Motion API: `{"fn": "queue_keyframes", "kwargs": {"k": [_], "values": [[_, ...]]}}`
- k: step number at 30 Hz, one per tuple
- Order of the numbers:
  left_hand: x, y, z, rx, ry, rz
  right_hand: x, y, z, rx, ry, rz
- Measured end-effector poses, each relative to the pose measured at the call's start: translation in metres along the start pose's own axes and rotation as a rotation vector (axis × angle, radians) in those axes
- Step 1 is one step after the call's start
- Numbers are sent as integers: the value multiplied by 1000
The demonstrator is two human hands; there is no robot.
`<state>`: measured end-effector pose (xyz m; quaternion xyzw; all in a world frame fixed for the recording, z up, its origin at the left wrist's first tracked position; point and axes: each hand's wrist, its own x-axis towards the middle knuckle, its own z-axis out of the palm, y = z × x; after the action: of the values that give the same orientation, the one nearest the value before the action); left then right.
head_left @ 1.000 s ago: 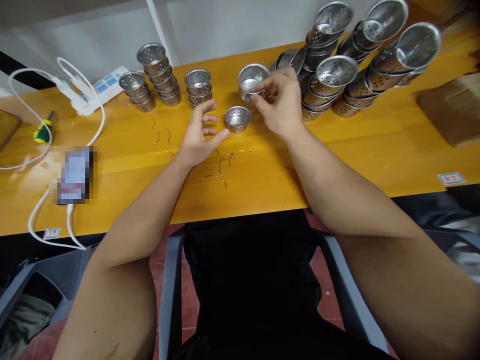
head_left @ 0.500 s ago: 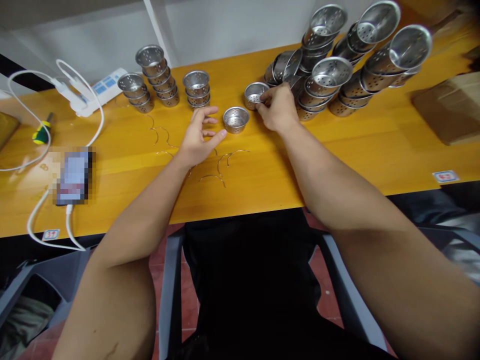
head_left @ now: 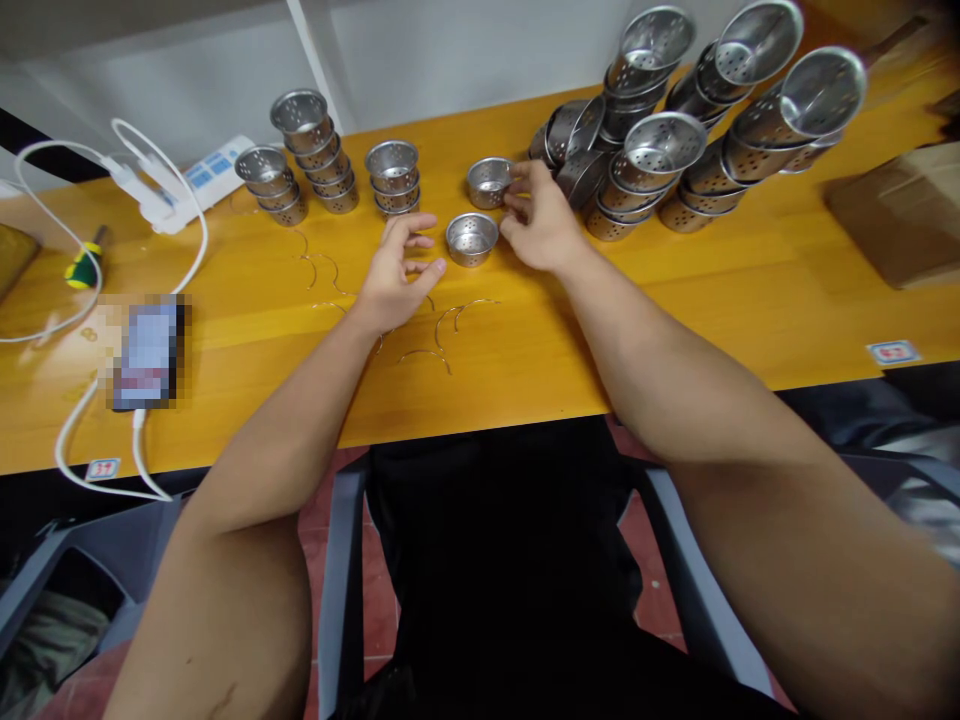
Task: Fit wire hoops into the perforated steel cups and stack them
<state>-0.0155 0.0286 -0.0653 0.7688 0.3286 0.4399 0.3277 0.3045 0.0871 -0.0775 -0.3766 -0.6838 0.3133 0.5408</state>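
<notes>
My left hand [head_left: 401,265] rests over the table, fingers spread with nothing in them, just left of a small perforated metal cup [head_left: 471,241]. Behind that cup stands a second perforated cup [head_left: 489,184], upright. The fingertips of my right hand [head_left: 541,215] are against the second cup's right side, with the thumb apart from the fingers and not around the cup. Close to the right hand, several cups [head_left: 574,130] lie tipped on their sides beside a stack of cups [head_left: 664,150]. Thin curved wires [head_left: 439,335] are scattered in front of my left hand.
More cup stacks stand at the back left [head_left: 311,150] and right [head_left: 817,100]. A power strip [head_left: 202,175] with white cables, a screwdriver [head_left: 84,265] and a phone [head_left: 150,350] lie at the left. A brown cardboard piece [head_left: 892,220] is at the right.
My right hand has moved a little left, and the second cup has slid left with it, away from the tipped cups. The left hand has hardly moved.
</notes>
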Motion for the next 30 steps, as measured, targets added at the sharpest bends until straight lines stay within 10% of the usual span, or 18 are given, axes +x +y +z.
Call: {"fn": "queue_keyframes", "kwargs": {"k": [7,14,30], "values": [[-2,9,0,29,-2,7,-15,-65,9,-215,78,-4],[-4,10,1,54,-2,34,-10,-51,21,-163,-31,131],[-2,-11,-1,104,-6,56,-24,-123,6,-658,-531,98]]}}
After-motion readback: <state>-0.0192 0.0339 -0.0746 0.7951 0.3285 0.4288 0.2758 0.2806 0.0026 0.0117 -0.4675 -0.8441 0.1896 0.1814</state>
